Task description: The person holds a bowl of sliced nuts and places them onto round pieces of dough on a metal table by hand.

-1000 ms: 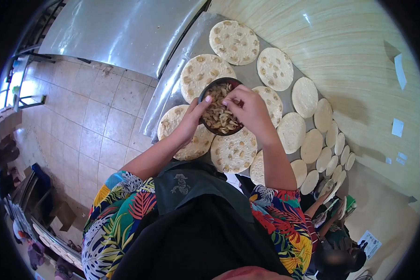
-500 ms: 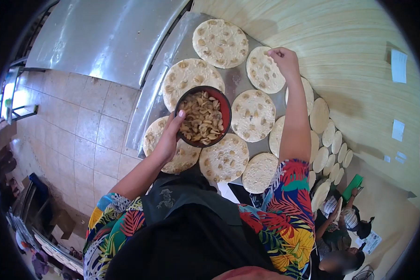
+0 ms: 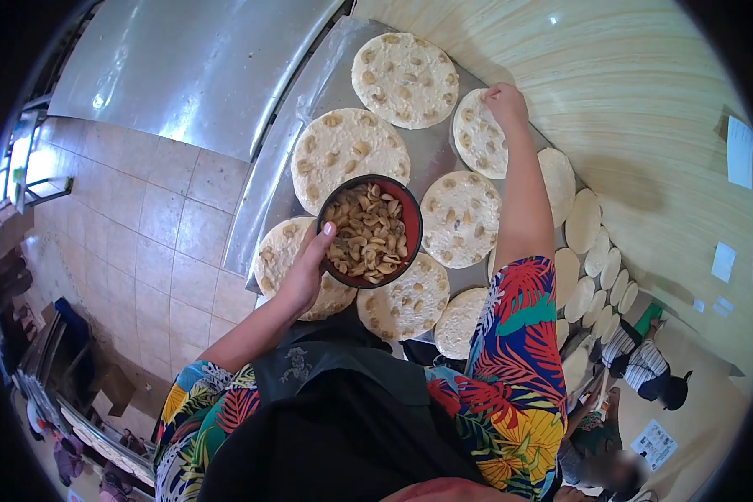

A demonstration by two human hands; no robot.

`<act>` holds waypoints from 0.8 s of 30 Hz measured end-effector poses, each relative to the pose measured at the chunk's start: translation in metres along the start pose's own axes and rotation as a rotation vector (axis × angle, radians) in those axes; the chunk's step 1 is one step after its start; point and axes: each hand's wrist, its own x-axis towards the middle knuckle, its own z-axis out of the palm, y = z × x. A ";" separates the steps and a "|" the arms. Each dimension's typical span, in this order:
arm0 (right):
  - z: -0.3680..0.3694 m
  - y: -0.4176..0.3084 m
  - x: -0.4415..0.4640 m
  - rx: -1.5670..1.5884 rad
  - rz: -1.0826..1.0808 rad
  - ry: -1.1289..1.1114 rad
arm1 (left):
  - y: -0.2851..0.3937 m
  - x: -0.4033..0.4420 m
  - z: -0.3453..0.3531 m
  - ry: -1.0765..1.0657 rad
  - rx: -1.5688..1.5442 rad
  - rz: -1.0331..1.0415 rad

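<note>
My left hand (image 3: 304,272) grips the side of a round bowl (image 3: 412,222), dark outside and red inside, with the thumb over its rim. Sliced mushrooms (image 3: 366,234) fill much of it. The bowl hangs over two topped pizza bases. My right hand (image 3: 508,106), fingers pinched together, is at the upper right edge of a pizza base (image 3: 479,138) with white topping and mushroom slices. Whatever the fingertips hold is hidden. Another topped pizza base (image 3: 460,219) lies between my arms, and one more (image 3: 405,81) sits at the far end.
A metal table (image 3: 431,159) carries the bases beside a pale wood-patterned wall (image 3: 627,92). Plain bases (image 3: 582,222) continue to the right, some overlapping. Another metal surface (image 3: 192,71) stands at upper left, above a tiled floor (image 3: 159,222). People (image 3: 644,368) work at lower right.
The view has shifted slightly. My left hand and the bowl sit a little lower and nearer me. My right hand remains at the same base, its fingers now pointing more downward at the upper edge.
</note>
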 end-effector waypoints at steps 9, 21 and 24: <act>-0.016 0.034 -0.001 0.715 0.230 0.066 | 0.002 0.006 0.000 0.015 -0.005 -0.004; -0.012 0.065 -0.009 1.038 0.332 0.118 | 0.003 0.009 0.005 -0.003 0.018 -0.036; -0.005 0.070 -0.013 0.715 0.211 0.152 | 0.000 0.011 0.004 -0.015 0.019 -0.035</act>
